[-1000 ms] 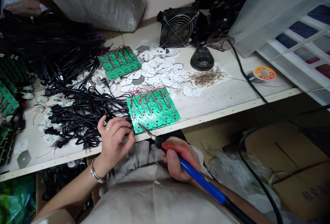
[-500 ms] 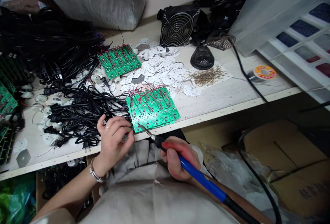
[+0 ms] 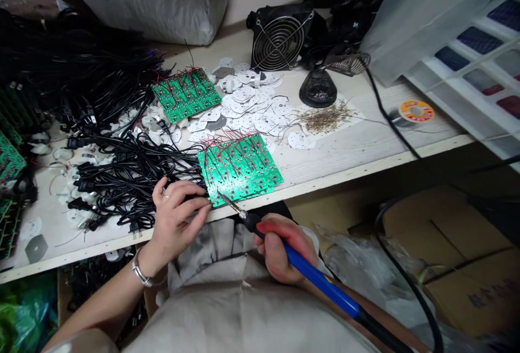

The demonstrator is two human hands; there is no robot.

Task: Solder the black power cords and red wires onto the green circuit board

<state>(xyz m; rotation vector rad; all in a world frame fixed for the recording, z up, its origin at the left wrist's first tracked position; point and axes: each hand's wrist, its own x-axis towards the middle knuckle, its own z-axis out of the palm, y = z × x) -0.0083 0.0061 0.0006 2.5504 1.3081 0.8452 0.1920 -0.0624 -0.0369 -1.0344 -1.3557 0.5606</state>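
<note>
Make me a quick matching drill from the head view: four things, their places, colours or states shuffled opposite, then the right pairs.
Things:
1. Soldering iron
2. Solder spool
3. Fan
4. Left hand

Places, colours or states:
A. black, with a round wire guard
B. beside the near circuit board's left side
C. gripped in the right hand
D. orange-labelled

Pairs: 1-C, 2-D, 3-A, 4-B

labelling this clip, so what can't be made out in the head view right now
All in the head view:
Whether the left hand holds anything: its own curled shape hides the grip.
Whether the soldering iron touches the nearer green board: the contact is too small to tell.
The iron's rear end: cut off by the bottom edge.
Print on the carton: blurred.
Lettering on the solder spool: too small.
</note>
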